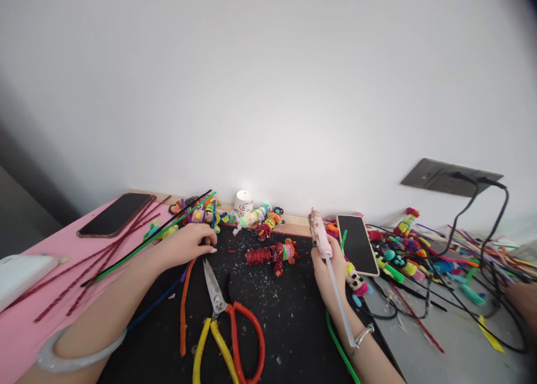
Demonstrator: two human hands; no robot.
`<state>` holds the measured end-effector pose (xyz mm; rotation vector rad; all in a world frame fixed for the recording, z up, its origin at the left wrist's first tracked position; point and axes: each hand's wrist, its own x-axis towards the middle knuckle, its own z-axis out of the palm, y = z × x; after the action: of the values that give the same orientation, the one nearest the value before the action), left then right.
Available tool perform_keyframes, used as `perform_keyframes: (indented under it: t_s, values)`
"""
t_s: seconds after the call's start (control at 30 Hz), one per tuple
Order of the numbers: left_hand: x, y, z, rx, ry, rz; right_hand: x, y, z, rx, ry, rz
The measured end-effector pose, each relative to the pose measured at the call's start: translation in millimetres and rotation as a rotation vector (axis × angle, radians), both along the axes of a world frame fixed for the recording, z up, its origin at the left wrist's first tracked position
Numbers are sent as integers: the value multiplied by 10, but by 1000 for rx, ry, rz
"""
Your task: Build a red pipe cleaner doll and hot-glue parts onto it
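In my right hand is a pale pink hot glue gun, its tip pointing toward the wall. A long translucent glue stick runs back from it over my wrist. My left hand hovers at the left of the black mat with fingers curled in; anything between them is hidden. Between my hands lies a pipe-cleaner figure with a dark red body and a colourful head. Scissors with red and yellow handles lie spread open below my left hand, beside an orange pipe cleaner.
A white paper cup stands by the wall among finished figures. Phones lie left and right. Loose pipe cleaners cross the pink surface. Black cables run from a wall socket. Another person's hand shows at right.
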<state>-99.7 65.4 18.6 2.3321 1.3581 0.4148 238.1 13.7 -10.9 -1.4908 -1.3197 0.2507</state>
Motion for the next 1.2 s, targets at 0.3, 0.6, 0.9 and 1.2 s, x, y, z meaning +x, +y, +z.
perform_keyframes:
  t_s: [0.3, 0.6, 0.9, 1.2]
  values:
    - [-65, 32, -150, 58, -2, 30, -15, 3, 26, -6, 26, 7]
    - [100, -29, -32, 132, -67, 11, -13, 2, 15, 4, 8, -1]
    - [421, -218, 27, 22, -242, 20, -9, -4, -8, 12, -12, 24]
    - [693, -375, -56, -290, -502, -54, -50, -22, 29, -3, 17, 30]
